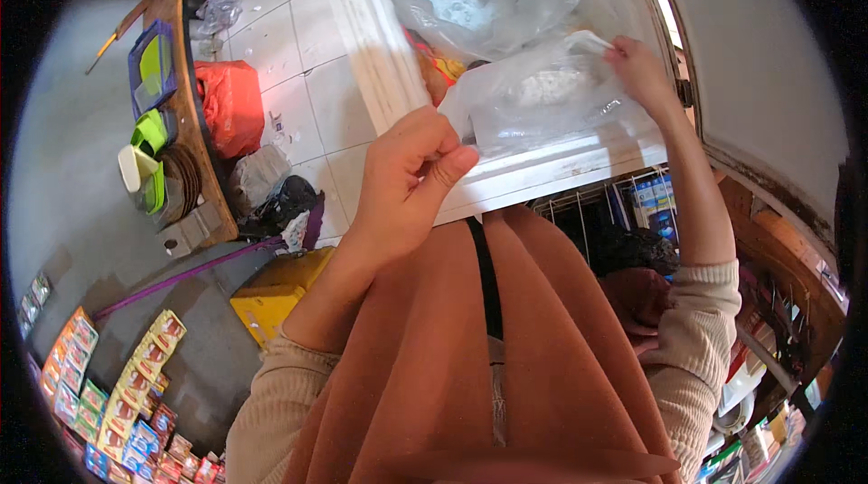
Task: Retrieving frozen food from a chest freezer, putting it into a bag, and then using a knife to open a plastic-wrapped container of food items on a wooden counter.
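Note:
A clear plastic bag [533, 113] with whitish contents lies at the near side of an open white chest [561, 166] that looks like a freezer. My right hand [644, 77] pinches the bag's gathered edge at the right. My left hand [407, 178] is closed over the chest's near left corner, thumb against the curled fingers, close to the bag's left end. Whatever it holds, if anything, is hidden. Deeper in the chest sits another clear bag [470, 5] with pale contents. A red and yellow package [443, 64] shows between the bags and the left wall.
A raised white panel [778, 41] stands at right. On the left, a wooden bench [187, 77] bears green and blue plastic containers, with a red bag [231, 109] beside it. A yellow box [280, 294] is near my left forearm. Hanging sachets [136, 385] fill the lower left; a wire rack [579, 222] lies below the chest.

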`<act>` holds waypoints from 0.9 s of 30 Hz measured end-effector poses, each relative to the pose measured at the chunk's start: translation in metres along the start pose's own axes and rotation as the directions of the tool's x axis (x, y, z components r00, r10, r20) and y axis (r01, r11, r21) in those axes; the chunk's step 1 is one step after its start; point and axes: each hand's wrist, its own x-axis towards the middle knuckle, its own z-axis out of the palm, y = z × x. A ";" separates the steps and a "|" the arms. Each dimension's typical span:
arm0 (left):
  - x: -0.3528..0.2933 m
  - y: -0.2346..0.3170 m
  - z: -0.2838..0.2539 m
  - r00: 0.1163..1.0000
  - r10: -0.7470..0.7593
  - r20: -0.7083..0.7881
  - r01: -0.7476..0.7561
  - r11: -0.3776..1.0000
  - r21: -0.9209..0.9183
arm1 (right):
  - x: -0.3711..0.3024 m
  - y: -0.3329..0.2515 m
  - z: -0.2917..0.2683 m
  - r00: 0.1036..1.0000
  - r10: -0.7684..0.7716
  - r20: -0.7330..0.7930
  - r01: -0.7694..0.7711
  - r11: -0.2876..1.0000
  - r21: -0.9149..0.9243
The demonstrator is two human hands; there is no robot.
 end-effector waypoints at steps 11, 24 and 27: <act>-0.026 0.043 -0.036 0.957 0.162 -0.242 -0.197 0.972 -0.126 | -0.064 -0.109 -0.105 0.927 0.238 -0.289 0.107 0.573 0.813; -0.162 0.132 -0.094 0.549 0.598 -0.584 -0.616 0.762 0.202 | -0.154 -0.237 -0.168 0.883 -0.212 -0.419 0.464 0.257 0.848; -0.200 0.151 -0.076 0.496 0.595 -0.632 -0.630 0.748 0.209 | -0.156 -0.247 -0.150 0.929 -0.278 -0.247 0.323 0.275 0.906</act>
